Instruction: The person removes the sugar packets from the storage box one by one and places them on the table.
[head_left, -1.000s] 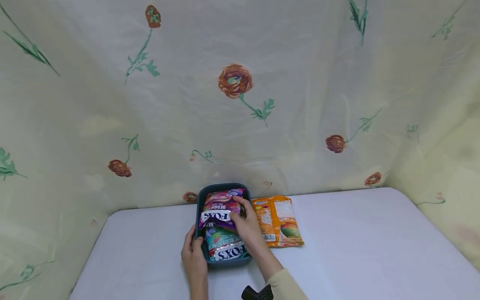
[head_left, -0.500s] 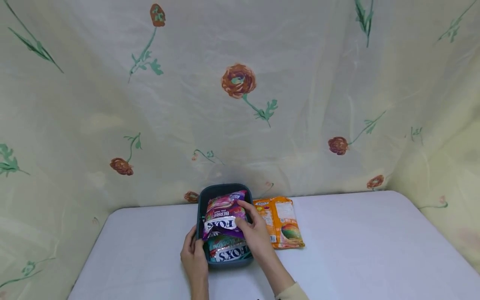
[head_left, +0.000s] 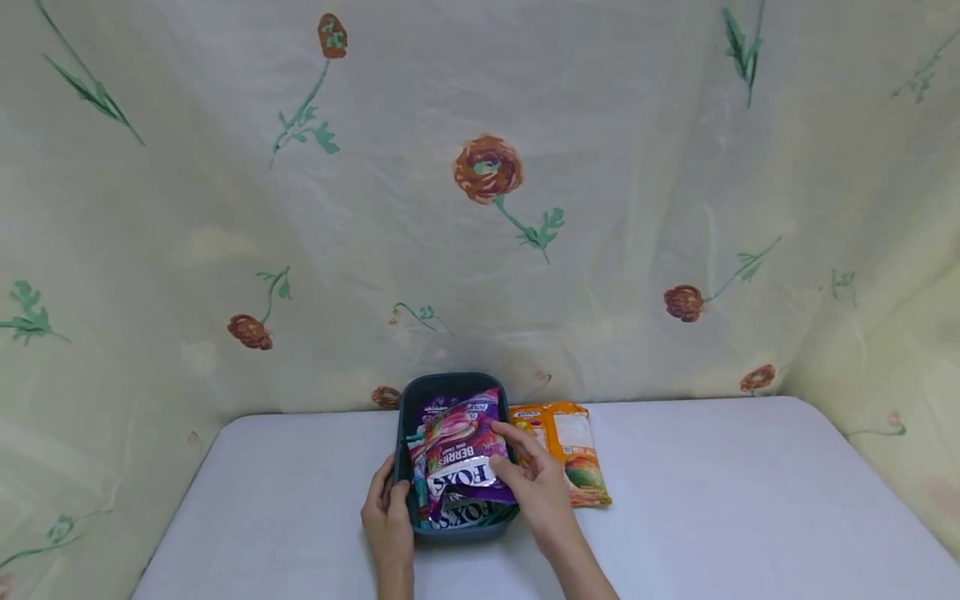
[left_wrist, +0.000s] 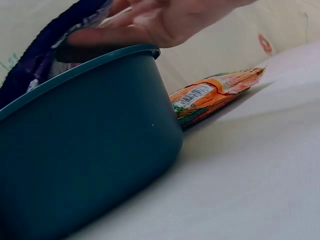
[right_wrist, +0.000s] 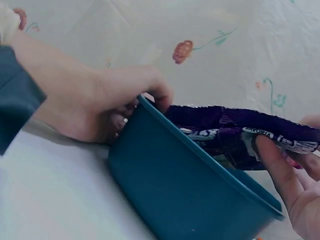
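In the head view, a dark teal plastic tub stands on the table. My left hand grips its left wall, and the right wrist view shows the left thumb hooked over the rim. My right hand pinches a purple Fox's Berries candy bag by its right edge, with the bag tilted above the tub's mouth. Under it, partly covered, lie a green Fox's bag and another purple bag. From the left wrist, right-hand fingers show above the rim.
An orange candy bag with a mango picture lies flat just right of the tub, partly behind my right hand. White cloth covers the table. A floral curtain hangs close behind the tub.
My right hand has drawn the purple Berries bag up and toward the right, uncovering another purple bag at the back of the tub. My left hand keeps its grip on the tub.
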